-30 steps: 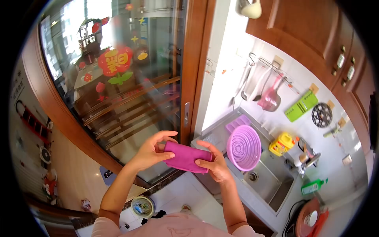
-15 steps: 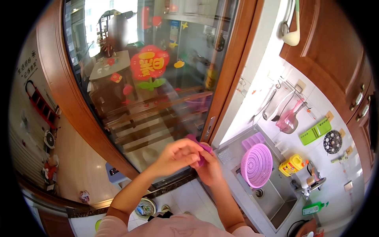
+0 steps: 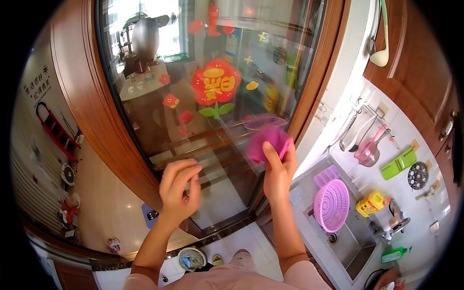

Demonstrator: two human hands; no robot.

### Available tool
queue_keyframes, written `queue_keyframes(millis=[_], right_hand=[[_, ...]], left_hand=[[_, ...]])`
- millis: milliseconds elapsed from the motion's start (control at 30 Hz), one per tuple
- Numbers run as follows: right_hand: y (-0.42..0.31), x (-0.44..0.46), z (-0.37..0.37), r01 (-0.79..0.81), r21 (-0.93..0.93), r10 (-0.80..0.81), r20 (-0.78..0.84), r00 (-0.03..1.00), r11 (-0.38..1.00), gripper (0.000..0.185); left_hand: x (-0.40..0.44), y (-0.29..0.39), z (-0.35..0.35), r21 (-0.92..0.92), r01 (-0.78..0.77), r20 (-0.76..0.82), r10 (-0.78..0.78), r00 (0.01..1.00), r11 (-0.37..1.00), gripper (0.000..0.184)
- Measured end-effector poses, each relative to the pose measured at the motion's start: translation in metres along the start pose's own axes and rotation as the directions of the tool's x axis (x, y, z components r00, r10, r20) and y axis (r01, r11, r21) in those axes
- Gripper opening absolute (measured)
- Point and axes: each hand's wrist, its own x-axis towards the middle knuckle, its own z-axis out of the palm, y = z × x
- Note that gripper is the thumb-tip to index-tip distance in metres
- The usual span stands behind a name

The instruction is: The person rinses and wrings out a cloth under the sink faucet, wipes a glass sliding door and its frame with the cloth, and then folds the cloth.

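The magenta cloth [image 3: 257, 147] is up and clear of my L grip [image 3: 180, 188] vs. approx. half a sec ago, pinched in my R grip [image 3: 280, 176] in front of the glass door [image 3: 227, 174]; can't tell if touching. L's released, fingers loosely curled; purple basket [image 3: 332, 205] is at the sink [image 3: 360, 253], R side.

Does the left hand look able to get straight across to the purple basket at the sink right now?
Probably not directly: in this view the right forearm stands between the left hand and the purple basket. The left hand looks empty; the right hand holds the magenta cloth.
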Motion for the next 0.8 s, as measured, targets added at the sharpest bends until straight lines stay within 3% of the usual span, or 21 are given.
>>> queue_keyframes(millis=[33,100,167,233,267,300,367,533,567,600,667,700,733,800], right_hand=[[0.0,0.011,0.012,0.112,-0.082,-0.109,0.045,0.993,0.99,0.034],[0.009,0.033,0.039,0.225,-0.194,-0.211,0.092,0.973,0.955,0.039],[0.018,0.053,0.067,0.581,-0.457,-0.551,0.212,0.807,0.674,0.04],[0.049,0.055,0.074,0.699,-0.494,-0.696,0.233,0.68,0.517,0.046],[0.06,0.046,0.073,0.736,-0.46,-0.697,0.295,0.654,0.496,0.053],[0.069,0.028,0.068,0.707,-0.452,-0.607,0.37,0.704,0.544,0.056],[0.102,-0.004,0.047,0.74,-0.349,-0.479,0.59,0.65,0.574,0.068],[0.119,-0.007,0.011,0.905,-0.352,-0.273,0.87,0.41,0.237,0.054],[0.116,0.006,0.005,0.918,-0.378,-0.273,0.877,0.397,0.121,0.05],[0.101,0.019,0.006,0.902,-0.431,-0.377,0.831,0.408,0.027,0.05],[0.075,0.058,0.009,0.857,-0.503,-0.469,0.734,0.491,0.109,0.056],[0.062,0.074,0.02,0.812,-0.584,-0.673,0.597,0.436,0.008,0.056],[0.059,0.085,0.026,0.75,-0.653,-0.695,0.49,0.526,0.106,0.044],[0.059,0.095,0.052,0.649,-0.711,-0.766,0.25,0.592,0.27,0.042]], left_hand=[[0.001,-0.006,-0.007,0.102,-0.112,-0.062,0.118,0.991,0.989,0.023],[0.005,-0.011,-0.018,0.268,-0.183,-0.111,0.219,0.969,0.946,0.027],[0.011,-0.019,-0.027,0.429,-0.247,-0.143,0.335,0.931,0.869,0.028],[0.005,-0.031,-0.031,0.542,-0.206,-0.162,0.342,0.926,0.815,0.028],[0.004,-0.034,-0.032,0.595,-0.179,-0.182,0.349,0.919,0.783,0.028],[0.002,-0.036,-0.032,0.645,-0.149,-0.2,0.354,0.914,0.75,0.028],[-0.003,-0.048,-0.028,0.668,-0.092,-0.233,0.324,0.917,0.739,0.032],[-0.008,-0.069,-0.014,0.706,-0.025,-0.277,0.309,0.91,0.707,0.04],[-0.008,-0.069,-0.014,0.707,-0.035,-0.272,0.318,0.908,0.706,0.04],[-0.009,-0.07,-0.015,0.706,-0.032,-0.271,0.312,0.911,0.707,0.04],[-0.011,-0.071,-0.016,0.705,-0.024,-0.273,0.303,0.913,0.709,0.04],[-0.01,-0.072,-0.015,0.71,-0.024,-0.272,0.306,0.913,0.703,0.039],[-0.01,-0.072,-0.014,0.716,-0.023,-0.27,0.307,0.913,0.698,0.039],[-0.01,-0.073,-0.013,0.723,-0.021,-0.271,0.311,0.911,0.691,0.039]])
